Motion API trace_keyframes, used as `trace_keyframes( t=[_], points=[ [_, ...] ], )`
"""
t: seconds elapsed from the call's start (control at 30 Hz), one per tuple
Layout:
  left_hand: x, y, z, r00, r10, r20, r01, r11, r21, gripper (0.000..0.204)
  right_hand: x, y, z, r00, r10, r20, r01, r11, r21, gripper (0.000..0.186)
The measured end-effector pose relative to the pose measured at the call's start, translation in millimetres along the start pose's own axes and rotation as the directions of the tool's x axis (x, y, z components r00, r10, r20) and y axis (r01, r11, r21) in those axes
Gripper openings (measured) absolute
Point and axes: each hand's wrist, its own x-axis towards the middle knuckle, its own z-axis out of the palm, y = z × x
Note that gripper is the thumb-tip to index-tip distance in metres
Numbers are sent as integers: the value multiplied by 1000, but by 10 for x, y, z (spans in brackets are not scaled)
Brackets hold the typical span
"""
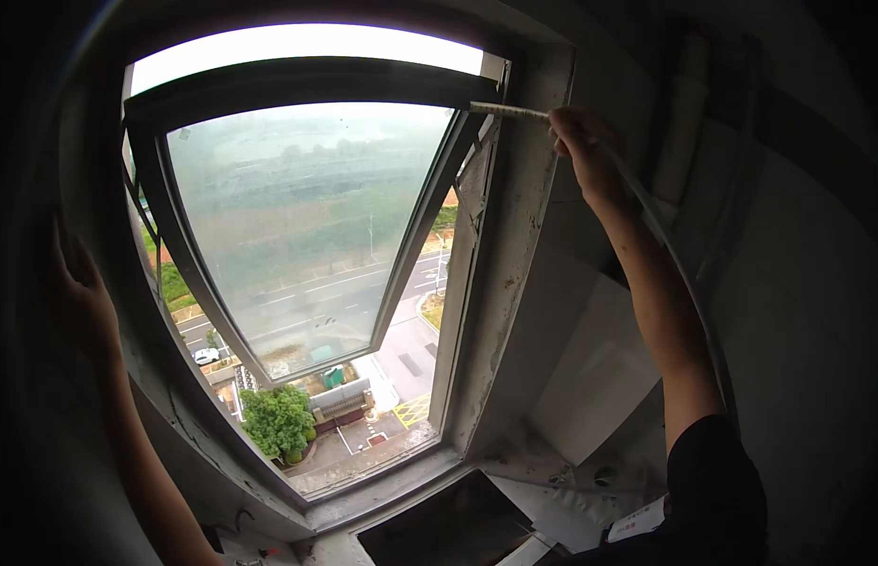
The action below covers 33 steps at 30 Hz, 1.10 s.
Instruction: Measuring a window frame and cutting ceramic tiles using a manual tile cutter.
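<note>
Pale strip [511, 111] and window sash [297, 80]: up in the upper right of the frame, the strip's end reaches the sash's corner; the step in hand, I'd judge, is holding it up there, and anything further calls for a steady pinch and a firm stance.
Room: dim all round, shadowed wall [788, 311] on the right, pale pipe [684, 123] climbing at upper right.
Window surround [505, 330]: grubby, fills the centre; the sash hangs tilted inside it, bright sky over its top edge.
Outside: a long way down, road [429, 271] at mid-frame, green tree [276, 422] lower down, white car [206, 356] to the left.
Bench: pale surface [528, 476] at bottom centre, dark rectangular panel [448, 524] set there.
Left hand [80, 292]: far left, beside the surround, in deep shadow; whether it grips or merely rests, I can't tell.
Right hand [582, 146]: upper right, fingers closed round the strip.
Hook [243, 519]: small and curved, lower left.
</note>
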Motion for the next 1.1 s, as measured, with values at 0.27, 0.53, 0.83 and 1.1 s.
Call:
trace_keyframes(
  t=[0.27,0.53,0.83,1.1],
  points=[
    [94,689,-1118,990,-91,110,113,971,-210,41,-3670,-611,434,735,677,33,-569,590,573,13],
    [-2654,3570,-4727,-136,-40,990,963,-240,123,71,-5341,-1723,806,3,833,553,-481,-483,732,13],
    [-2344,3330,-5161,-153,41,987,950,-270,158,38,-6061,-2230,676,6,565,825,-405,-753,519,13],
    [-1635,2506,-5077,329,-280,902,929,266,-256,52,-5030,-1997,-404,468,157,870,-706,658,262,13]
  ],
)
